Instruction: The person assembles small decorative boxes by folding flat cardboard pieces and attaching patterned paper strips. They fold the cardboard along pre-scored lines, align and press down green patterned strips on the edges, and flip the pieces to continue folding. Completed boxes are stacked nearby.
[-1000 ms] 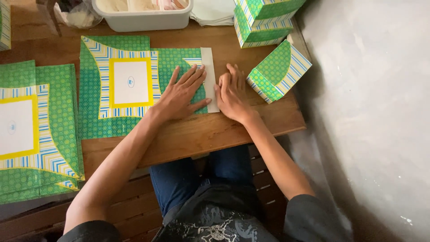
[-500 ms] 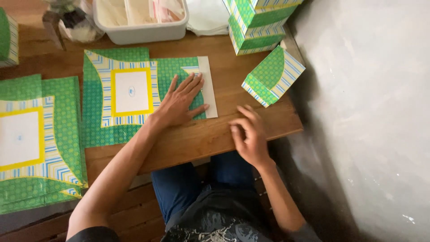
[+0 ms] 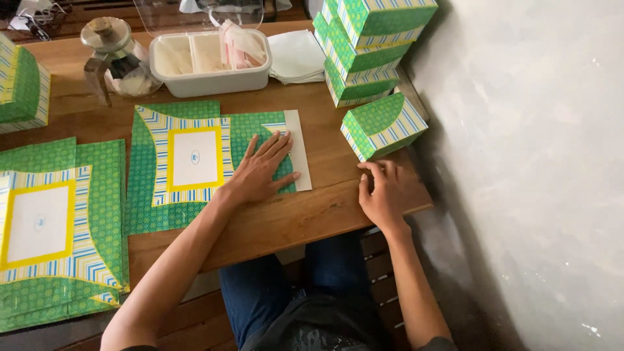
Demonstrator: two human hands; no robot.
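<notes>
Left hand (image 3: 260, 170) lies spread flat on an unfolded box sheet (image 3: 195, 162); right hand (image 3: 383, 195), loosely curled and empty, rests beside it. Finished boxes (image 3: 364, 45) stacked behind; more flat sheets (image 3: 58, 227) wait.

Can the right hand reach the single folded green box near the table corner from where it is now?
Probably yes. The right hand rests on the table just below the folded green box, with only bare wood between them.

bare arms, blue jeans, dk graphic tee
</notes>
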